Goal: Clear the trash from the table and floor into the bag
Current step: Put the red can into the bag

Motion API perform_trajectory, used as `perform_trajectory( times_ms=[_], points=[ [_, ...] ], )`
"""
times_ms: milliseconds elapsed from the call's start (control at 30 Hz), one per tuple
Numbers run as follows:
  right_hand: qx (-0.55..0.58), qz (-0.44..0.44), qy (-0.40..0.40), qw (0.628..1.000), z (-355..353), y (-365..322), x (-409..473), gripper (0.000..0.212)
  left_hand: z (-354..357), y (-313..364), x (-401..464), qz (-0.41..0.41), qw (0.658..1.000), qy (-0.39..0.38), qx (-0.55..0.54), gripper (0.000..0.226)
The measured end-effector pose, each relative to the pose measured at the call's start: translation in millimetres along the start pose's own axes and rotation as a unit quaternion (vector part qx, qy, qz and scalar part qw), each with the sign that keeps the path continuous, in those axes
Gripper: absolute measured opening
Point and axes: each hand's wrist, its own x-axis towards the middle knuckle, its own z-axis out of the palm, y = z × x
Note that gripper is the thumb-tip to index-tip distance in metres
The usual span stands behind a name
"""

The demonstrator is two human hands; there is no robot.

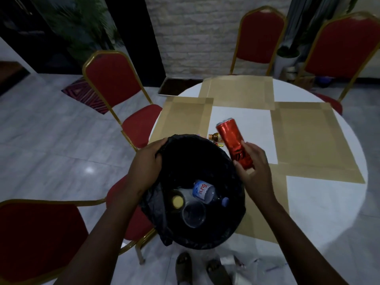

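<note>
A black trash bag (224, 161) hangs open in front of me at the table's near edge. My left hand (147, 161) grips its rim on the left side. My right hand (254, 169) holds a tall red can (233, 144) by its lower end, tilted, just above the bag's right rim. Inside the bag lie a clear water bottle with a blue label (206, 192), a clear plastic cup (193, 214) and a bottle with a yellow cap (177, 201). A small amber bottle (214, 137) lies on the table behind the can. White crumpled trash (239, 270) lies on the floor by my feet.
The round white table (320, 202) carries several tan paper mats (308, 138). Red chairs with gold frames stand around it: one at the left (115, 83), one at the near left (39, 237), two at the back (263, 38). My sandalled feet (185, 266) stand on a pale tiled floor.
</note>
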Motion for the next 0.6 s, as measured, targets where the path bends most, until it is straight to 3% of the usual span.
perform_trajectory(
  times_ms=[167, 600],
  points=[
    [-0.052, -0.038, -0.126, 0.99, 26, -33, -53, 0.063, -5, -12, 1, 0.0, 1.0, -0.008, -0.01, 0.053],
    [-0.213, -0.049, -0.214, 0.952, 92, -49, -66, 0.059, -28, -38, -1, 0.007, 0.997, -0.052, -0.049, 0.046]
  ],
)
